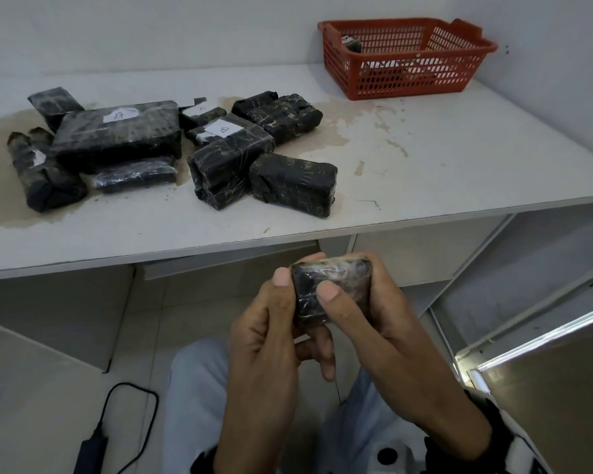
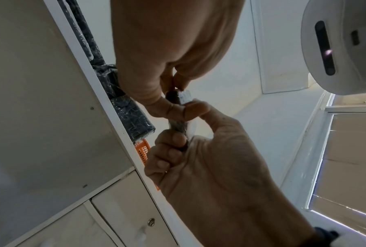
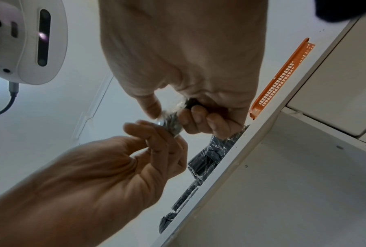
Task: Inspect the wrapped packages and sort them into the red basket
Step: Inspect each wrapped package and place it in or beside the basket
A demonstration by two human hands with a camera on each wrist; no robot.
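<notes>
I hold a small black package wrapped in clear film (image 1: pixel 332 292) in front of me, below the table's front edge. My left hand (image 1: pixel 283 278) grips its left side and my right hand (image 1: pixel 336 295) grips its right side, both thumbs on its near face. In the left wrist view the package (image 2: pixel 181 97) shows between my left hand (image 2: pixel 178 93) and right hand (image 2: pixel 188 133). The right wrist view has the package (image 3: pixel 171 123) under my right hand (image 3: pixel 173 108), with my left hand (image 3: pixel 156 130) below. The red basket (image 1: pixel 408 80) stands at the table's far right, with a dark package (image 1: pixel 353 44) inside.
Several black wrapped packages (image 1: pixel 117 135) lie on the left and middle of the white table (image 1: pixel 425 159), two with white labels. A power bank with a cable (image 1: pixel 93 446) lies on the floor at the left. White shelves (image 1: pixel 528 268) stand at the right under the table.
</notes>
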